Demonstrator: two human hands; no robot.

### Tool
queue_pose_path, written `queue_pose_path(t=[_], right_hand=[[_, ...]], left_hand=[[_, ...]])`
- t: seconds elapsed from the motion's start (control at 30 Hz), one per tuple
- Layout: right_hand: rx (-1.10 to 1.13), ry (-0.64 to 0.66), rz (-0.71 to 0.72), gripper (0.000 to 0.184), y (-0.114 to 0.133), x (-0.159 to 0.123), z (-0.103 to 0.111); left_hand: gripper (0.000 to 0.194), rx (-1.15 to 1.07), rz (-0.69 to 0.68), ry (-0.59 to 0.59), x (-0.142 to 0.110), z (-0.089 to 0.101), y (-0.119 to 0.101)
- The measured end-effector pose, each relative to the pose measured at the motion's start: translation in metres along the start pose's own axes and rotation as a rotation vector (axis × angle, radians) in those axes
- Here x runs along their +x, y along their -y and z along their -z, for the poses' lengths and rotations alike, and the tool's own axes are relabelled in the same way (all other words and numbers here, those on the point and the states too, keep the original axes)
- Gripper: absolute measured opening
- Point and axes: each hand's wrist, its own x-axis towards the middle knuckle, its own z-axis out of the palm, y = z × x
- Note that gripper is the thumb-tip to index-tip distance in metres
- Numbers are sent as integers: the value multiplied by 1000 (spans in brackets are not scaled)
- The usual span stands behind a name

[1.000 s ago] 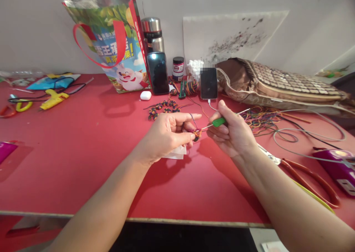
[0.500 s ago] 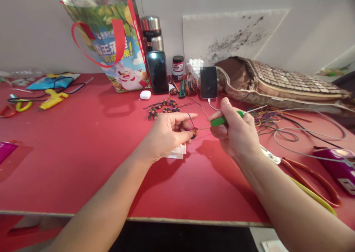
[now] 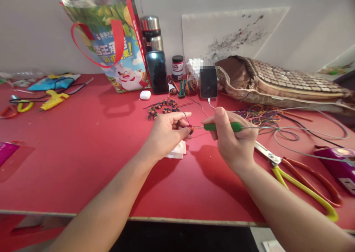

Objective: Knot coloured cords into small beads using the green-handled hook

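Note:
Pinched between the thumb and fingers of my left hand is a small crochet piece in dark, orange and purple yarn. A strand of yarn runs up from it over my raised index finger. My right hand is closed around the green handle of a crochet hook, thumb on top. The hook lies nearly level, its thin tip reaching the crochet piece; whether it passes through a stitch is too small to tell. Under my left hand lies a white paper. A curled multicoloured crochet strip rests just behind.
Red-and-yellow-handled scissors lie by my right forearm. A tangle of yarn, a cable and a purple power block are at right. Along the back stand a gift bag, two phones and a sequined bag. A yellow glue gun lies left.
My right hand has turned and lowered, bringing the hook from tilted to nearly level, its tip now at the crochet piece. My left hand has shifted slightly left; more of the scissors shows.

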Motion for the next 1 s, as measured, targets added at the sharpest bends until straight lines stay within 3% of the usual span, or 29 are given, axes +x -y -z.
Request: queue_pose_path(t=[0.23,0.43,0.57,0.77,0.9,1.0], right_hand=[[49,46,43,53,-5,1,-2],[174,247,61,10,-14,2,3],[110,382,207,26,-17,5,7],[-10,361,530,47,-35,1,4],[-149,319,651,49,-40,-4,-3],[-259,255,693,46,-38,-7,-7]], left_hand=[[30,-231,108,91,7,10,-2],[24,-418,202,40,11,14,-4],[26,-493,256,-32,13,15,-9],[29,-542,330,-54,14,13,-14],[25,-538,272,-69,13,10,-9],[21,-498,146,-87,12,7,-4]])
